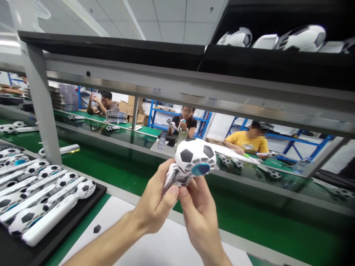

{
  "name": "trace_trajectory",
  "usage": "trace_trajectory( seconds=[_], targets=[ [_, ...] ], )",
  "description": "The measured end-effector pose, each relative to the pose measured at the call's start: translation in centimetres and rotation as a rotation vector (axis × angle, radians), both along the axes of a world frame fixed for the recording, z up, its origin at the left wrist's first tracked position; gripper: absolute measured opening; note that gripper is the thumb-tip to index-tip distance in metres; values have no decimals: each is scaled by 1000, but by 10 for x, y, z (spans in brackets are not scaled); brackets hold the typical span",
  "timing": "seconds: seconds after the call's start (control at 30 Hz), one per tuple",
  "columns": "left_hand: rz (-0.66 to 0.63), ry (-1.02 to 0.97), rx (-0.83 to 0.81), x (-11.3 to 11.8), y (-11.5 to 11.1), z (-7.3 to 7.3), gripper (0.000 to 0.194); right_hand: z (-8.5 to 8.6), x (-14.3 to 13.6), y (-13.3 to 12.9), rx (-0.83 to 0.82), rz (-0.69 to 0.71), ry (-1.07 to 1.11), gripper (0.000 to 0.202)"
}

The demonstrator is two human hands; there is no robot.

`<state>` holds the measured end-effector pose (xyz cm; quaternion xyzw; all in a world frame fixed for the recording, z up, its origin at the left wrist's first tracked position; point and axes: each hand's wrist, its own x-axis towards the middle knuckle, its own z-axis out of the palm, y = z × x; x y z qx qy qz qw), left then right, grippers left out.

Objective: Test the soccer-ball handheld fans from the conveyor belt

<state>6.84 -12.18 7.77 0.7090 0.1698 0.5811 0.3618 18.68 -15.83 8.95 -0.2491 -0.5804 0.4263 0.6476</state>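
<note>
Both my hands grip a device with a soccer-ball-patterned head (pixel 194 157), lifted in front of me above the white sheet (pixel 133 236). Its round head is white with black pentagons and has a blue disc in a vented face. My left hand (pixel 155 199) holds the left side of its body, thumb at the bottom. My right hand (pixel 199 210) wraps the underside, its thumb beside the left one. The lower part of the body is partly hidden by my fingers. A loose black pentagon piece (pixel 97 228) lies on the sheet, left of my left forearm.
At left, a black tray (pixel 91 203) holds several similar devices with long white handles. A green conveyor belt (pixel 116 173) runs across beyond the sheet. Overhead is a shelf (pixel 166 62) with more white parts; a grey post (pixel 46 107) stands at left. Several people sit opposite.
</note>
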Motion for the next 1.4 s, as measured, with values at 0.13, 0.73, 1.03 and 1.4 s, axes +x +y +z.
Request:
trace_trajectory(
  seconds=[0.13, 0.73, 1.03, 1.4],
  targets=[
    [-99, -34, 2, -2, -3, 1, 41, 7, -3, -10, -33, -2, 25, 24],
    [-83, -157, -381, 6, -14, 21, 40, 4, 9, -3, -99, 129, -145, 69],
    [-98, -167, -399, 9, -12, 20, 44, -2, 8, 3, 1, 157, -180, 73],
    [-275, 91, -522, 3, -12, 24, 59, 9, 19, 2, -158, 244, -35, 88]
  ],
)
